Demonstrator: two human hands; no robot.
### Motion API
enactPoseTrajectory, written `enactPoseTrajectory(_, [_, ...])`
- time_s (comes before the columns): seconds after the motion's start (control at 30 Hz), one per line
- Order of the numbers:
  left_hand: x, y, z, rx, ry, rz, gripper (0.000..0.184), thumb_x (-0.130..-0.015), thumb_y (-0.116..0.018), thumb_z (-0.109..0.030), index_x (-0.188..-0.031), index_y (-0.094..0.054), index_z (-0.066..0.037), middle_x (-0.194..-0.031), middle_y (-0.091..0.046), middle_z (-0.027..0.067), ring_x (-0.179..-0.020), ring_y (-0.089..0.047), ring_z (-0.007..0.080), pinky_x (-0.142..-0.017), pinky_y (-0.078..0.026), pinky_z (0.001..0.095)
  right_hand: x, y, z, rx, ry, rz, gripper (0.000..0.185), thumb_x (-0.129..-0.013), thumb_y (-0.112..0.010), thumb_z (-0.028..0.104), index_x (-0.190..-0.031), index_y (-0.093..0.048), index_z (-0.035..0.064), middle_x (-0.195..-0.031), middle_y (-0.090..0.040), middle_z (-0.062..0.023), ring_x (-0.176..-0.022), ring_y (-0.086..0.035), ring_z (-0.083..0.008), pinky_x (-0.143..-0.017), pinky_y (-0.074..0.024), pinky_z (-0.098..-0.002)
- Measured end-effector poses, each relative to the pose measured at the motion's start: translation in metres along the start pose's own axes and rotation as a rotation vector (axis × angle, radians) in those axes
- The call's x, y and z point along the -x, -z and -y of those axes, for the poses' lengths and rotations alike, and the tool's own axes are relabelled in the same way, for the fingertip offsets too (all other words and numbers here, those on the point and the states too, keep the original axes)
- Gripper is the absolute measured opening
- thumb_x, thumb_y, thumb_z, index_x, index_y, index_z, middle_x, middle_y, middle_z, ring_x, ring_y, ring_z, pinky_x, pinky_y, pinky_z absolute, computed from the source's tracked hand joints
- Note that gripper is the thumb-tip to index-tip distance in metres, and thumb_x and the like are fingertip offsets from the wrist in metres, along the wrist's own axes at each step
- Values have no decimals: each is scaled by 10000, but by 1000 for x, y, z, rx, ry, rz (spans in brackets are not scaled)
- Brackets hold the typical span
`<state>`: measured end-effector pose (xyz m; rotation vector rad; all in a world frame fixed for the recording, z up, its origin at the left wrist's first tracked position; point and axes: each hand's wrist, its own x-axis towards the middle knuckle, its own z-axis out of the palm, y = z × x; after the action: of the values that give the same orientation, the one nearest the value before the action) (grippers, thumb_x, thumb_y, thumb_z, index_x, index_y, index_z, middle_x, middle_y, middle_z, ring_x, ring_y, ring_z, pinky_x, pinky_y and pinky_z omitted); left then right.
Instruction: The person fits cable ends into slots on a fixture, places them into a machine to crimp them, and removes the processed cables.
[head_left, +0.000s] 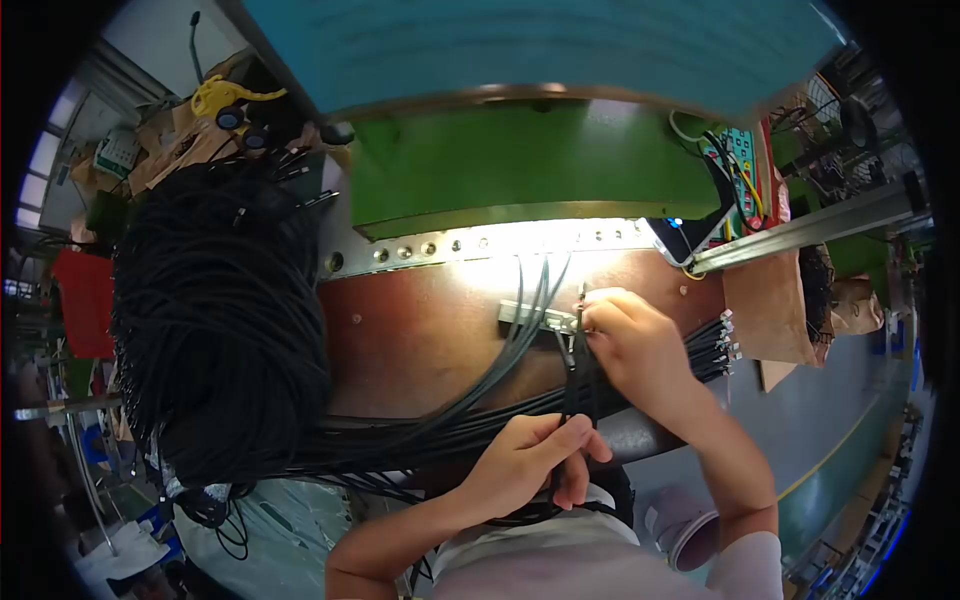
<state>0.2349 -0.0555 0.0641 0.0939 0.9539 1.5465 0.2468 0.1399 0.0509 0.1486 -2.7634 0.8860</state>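
Black cables (470, 385) run across the front of the brown worktop (410, 330), several of them curving up toward the lit metal strip. My left hand (530, 460), near the table's front edge, has its thumb and fingers closed round black cable. Above and to the right, my right hand (630, 345) pinches the upper end of a dark cable beside a small metal block (535, 316). A few cables pass over this block. Fingers partly hide the cable end in my right hand.
A large heap of black cables (220, 320) lies at the left. Behind the worktop stands a green machine housing (530, 165). Cable ends with light connectors (727, 340) are at the right, near a cardboard piece (770, 310) and a metal bar (810, 230). A bucket (685, 530) stands below.
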Motion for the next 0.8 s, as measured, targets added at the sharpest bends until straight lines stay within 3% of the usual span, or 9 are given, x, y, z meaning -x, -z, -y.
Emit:
enactPoseTrajectory(0.03, [-2,0,-5,-24,44,22,429,-1007,-389,-306,-925,-582,69,-608,-591,115,-503,-551,140,-481,-434,242,-1,9,4,68,66,-91,181,-745,-630,25,-919,-588,47,-913,-621,-99,-817,-614,-271,-671,-505,-356])
enactPoseTrajectory(0.1, [-8,-8,-13,-48,144,72,416,-1004,-394,-296,-924,-586,64,-607,-595,113,-498,-541,128,-489,-430,234,-6,23,17,282,160,-129,206,-731,-644,26,-930,-591,37,-932,-617,-95,-815,-614,-272,-672,-506,-347])
enactPoseTrajectory(0.17, [-12,-13,-14,-158,154,198,413,-999,-406,-288,-947,-590,78,-804,-657,145,-547,-565,128,-554,-469,249,5,23,7,286,207,-83,211,-716,-668,11,-909,-587,35,-923,-624,-94,-822,-616,-269,-667,-501,-340])
enactPoseTrajectory(0.23, [3,-15,-16,-607,-339,-29,418,-1004,-389,-266,-1055,-578,102,-890,-665,148,-652,-609,139,-636,-506,261,9,24,-5,210,166,-126,214,-706,-684,-4,-890,-581,36,-912,-631,-94,-827,-619,-270,-669,-498,-337])
enactPoseTrajectory(0.27, [9,-13,-20,-772,-514,-223,403,-1005,-369,-225,-1197,-532,89,-887,-669,132,-737,-627,150,-689,-522,276,16,22,-9,124,86,-179,215,-703,-688,-12,-882,-578,37,-904,-635,-96,-827,-620,-272,-673,-498,-338])
enactPoseTrajectory(0.3, [15,-9,-27,-724,-527,-246,426,-1008,-329,-224,-1288,-475,61,-866,-669,136,-695,-626,152,-662,-524,269,24,20,-12,37,2,-233,217,-701,-692,-20,-873,-574,39,-897,-639,-98,-828,-622,-275,-677,-497,-339])
enactPoseTrajectory(0.37, [17,-7,-41,-351,-206,-24,451,-1012,-286,-252,-1286,-481,49,-795,-659,135,-638,-621,154,-616,-518,255,27,2,-8,-2,-57,-248,204,-715,-685,-36,-856,-557,36,-900,-650,-114,-810,-628,-300,-707,-502,-356])
enactPoseTrajectory(0.43, [3,-8,-31,-327,-87,57,483,-1015,-248,-273,-1272,-488,59,-724,-640,128,-582,-610,154,-570,-510,247,35,-9,-11,-117,-149,-278,197,-726,-673,-37,-861,-549,35,-915,-650,-120,-814,-629,-307,-704,-501,-360])
enactPoseTrajectory(0.8, [-21,-9,-27,-239,75,162,509,-1006,-244,-304,-1149,-573,58,-624,-617,128,-481,-578,153,-458,-477,240,32,-4,-4,146,-95,-180,178,-726,-653,-23,-875,-566,21,-888,-628,-142,-786,-616,-322,-683,-498,-375])
